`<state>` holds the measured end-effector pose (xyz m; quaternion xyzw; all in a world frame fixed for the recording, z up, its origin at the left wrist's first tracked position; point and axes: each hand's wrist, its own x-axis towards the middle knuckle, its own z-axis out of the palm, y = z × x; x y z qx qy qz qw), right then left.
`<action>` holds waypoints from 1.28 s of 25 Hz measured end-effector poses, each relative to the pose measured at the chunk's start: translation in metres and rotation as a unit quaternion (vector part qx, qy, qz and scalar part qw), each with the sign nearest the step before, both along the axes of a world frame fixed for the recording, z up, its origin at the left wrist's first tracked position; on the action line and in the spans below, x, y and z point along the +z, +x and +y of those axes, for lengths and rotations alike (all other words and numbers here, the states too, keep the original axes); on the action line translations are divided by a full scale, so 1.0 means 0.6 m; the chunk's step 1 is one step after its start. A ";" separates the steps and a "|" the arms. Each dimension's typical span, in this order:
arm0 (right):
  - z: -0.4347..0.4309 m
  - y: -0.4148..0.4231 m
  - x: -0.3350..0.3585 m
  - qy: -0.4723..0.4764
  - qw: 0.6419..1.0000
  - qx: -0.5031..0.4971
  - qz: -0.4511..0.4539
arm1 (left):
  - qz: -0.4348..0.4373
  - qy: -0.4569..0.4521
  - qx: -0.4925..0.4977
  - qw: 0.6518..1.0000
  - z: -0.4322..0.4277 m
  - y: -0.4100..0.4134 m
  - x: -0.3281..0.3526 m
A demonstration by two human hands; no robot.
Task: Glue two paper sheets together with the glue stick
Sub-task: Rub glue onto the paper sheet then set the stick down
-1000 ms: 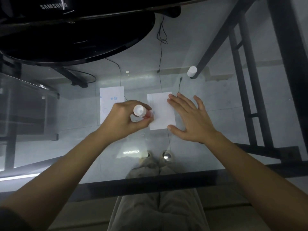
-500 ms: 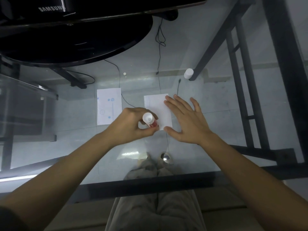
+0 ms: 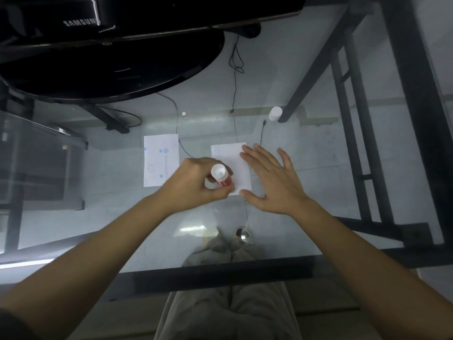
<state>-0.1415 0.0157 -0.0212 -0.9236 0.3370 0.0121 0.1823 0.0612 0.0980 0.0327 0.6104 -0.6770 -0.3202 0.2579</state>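
On the glass surface (image 3: 318, 168), your left hand (image 3: 193, 182) keeps a pinching grip on the glue stick (image 3: 220, 174), tip on the near sheet (image 3: 231, 165); your right hand (image 3: 272, 177) lies spread flat, pinning its edge. The second sheet (image 3: 160, 163) lies left.

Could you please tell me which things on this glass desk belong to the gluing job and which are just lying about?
Job:
- glue stick, in the left hand
- plain sheet, pinned by the right hand
- printed sheet
- white cap, probably the glue's

Lying about:
- monitor
- cables
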 end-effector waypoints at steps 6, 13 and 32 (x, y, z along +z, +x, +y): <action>-0.001 0.002 0.007 0.031 0.999 -0.006 -0.014 | -0.019 -0.011 0.068 0.997 -0.080 0.039 0.006; -0.005 0.001 0.004 0.043 0.999 -0.007 -0.011 | 0.009 0.010 -0.006 1.000 -0.008 -0.011 -0.002; 0.000 0.002 0.015 0.066 0.995 -0.066 0.044 | -0.026 -0.010 0.047 0.999 -0.086 0.011 0.007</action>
